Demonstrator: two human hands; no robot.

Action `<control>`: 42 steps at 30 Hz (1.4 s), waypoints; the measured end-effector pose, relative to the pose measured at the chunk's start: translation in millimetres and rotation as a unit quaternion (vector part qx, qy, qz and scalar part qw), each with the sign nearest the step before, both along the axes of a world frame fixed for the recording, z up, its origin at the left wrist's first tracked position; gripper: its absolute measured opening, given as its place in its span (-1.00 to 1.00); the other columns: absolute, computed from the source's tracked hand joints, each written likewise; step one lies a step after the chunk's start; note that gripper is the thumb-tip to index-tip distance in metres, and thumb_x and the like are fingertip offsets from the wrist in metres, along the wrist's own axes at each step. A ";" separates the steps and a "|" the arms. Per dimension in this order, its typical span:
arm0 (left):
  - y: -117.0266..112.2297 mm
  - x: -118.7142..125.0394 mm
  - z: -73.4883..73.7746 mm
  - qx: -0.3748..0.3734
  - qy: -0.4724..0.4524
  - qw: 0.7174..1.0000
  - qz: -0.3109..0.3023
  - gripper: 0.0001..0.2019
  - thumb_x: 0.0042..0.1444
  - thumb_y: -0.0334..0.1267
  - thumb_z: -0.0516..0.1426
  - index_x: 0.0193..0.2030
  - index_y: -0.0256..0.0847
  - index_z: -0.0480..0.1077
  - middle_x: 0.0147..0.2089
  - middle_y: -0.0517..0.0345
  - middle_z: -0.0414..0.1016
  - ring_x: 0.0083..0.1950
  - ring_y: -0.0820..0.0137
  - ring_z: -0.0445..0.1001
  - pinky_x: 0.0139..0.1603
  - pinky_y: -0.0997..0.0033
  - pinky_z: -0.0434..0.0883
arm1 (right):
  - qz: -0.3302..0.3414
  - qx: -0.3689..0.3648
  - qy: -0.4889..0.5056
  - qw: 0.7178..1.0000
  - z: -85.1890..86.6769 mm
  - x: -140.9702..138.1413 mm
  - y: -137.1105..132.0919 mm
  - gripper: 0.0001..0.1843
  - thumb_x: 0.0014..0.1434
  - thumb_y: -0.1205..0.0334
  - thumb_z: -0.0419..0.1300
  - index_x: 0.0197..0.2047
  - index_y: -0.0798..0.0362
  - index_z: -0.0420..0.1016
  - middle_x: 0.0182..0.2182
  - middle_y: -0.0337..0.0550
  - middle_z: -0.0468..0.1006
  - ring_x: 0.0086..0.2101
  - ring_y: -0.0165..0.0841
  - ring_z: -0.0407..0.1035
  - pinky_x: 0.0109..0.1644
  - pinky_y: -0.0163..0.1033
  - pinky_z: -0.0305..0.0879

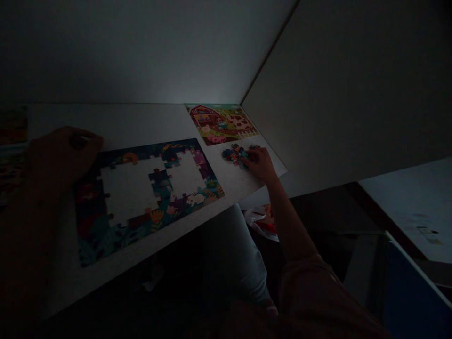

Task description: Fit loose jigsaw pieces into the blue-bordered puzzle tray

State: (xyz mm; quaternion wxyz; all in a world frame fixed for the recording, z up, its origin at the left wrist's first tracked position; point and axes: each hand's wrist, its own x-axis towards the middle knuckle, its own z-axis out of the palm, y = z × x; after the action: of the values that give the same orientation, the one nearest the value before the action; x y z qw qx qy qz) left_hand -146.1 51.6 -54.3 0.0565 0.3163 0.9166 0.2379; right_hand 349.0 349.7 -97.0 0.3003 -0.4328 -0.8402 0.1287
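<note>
A partly assembled jigsaw puzzle (123, 230) lies on the white table, its dark forest border joined around two bare gaps. White rabbits show along its lower edge. At the puzzle's upper left corner, my left hand (61, 157) is closed with curled fingers; what they hold, if anything, is too dark to see. My right hand (262, 165) reaches to a small pile of loose puzzle pieces (233, 155) right of the puzzle. Its thumb and fingers pinch at a piece there, partly hidden by the hand.
Behind the pile, a farm picture (222, 123) with a barn and cow lies against the wall. More colourful pictures (13, 125) sit at the far left. The white table (148, 120) ends at a front edge above my leg (243, 254). A plastic bag (261, 221) is below.
</note>
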 end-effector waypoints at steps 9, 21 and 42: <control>1.6 15.0 16.2 -0.008 -0.016 1.000 0.015 -0.48 0.29 0.21 0.14 0.18 -0.02 0.63 0.07 0.02 0.72 0.16 -0.11 0.68 0.32 -0.17 0.62 | -0.021 0.015 0.038 0.999 26.6 16.6 -6.7 -0.29 0.07 -0.41 0.58 0.04 -0.07 0.63 0.05 0.10 0.66 -0.18 -0.13 0.54 0.04 0.16 0.63; -1.2 12.5 8.7 0.037 -0.014 0.999 -0.014 -0.52 0.35 0.17 0.20 0.17 -0.12 0.65 0.01 -0.02 0.71 0.06 0.04 0.65 0.22 0.00 0.58 | 0.246 0.027 0.066 0.967 91.4 -98.0 -68.7 -0.41 0.31 -0.27 0.54 0.26 -0.25 0.58 0.19 -0.02 0.61 -0.04 -0.07 0.53 0.04 0.14 0.62; -1.3 19.8 4.2 0.067 0.009 0.998 -0.016 -0.61 0.47 0.03 0.27 0.20 -0.21 0.67 0.04 0.07 0.73 0.07 0.20 0.64 0.16 0.23 0.49 | 0.336 -0.100 -0.070 0.934 35.4 -113.8 -145.6 -0.44 0.34 -0.27 0.55 0.25 -0.21 0.63 0.21 0.01 0.54 0.27 0.13 0.46 0.40 0.30 0.35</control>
State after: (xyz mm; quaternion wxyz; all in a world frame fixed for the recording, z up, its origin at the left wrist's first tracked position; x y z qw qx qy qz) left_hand -126.3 50.3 -50.1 0.0305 0.3360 0.8938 0.2954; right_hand 235.3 204.1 -61.7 0.1353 -0.1615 -0.9380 0.2752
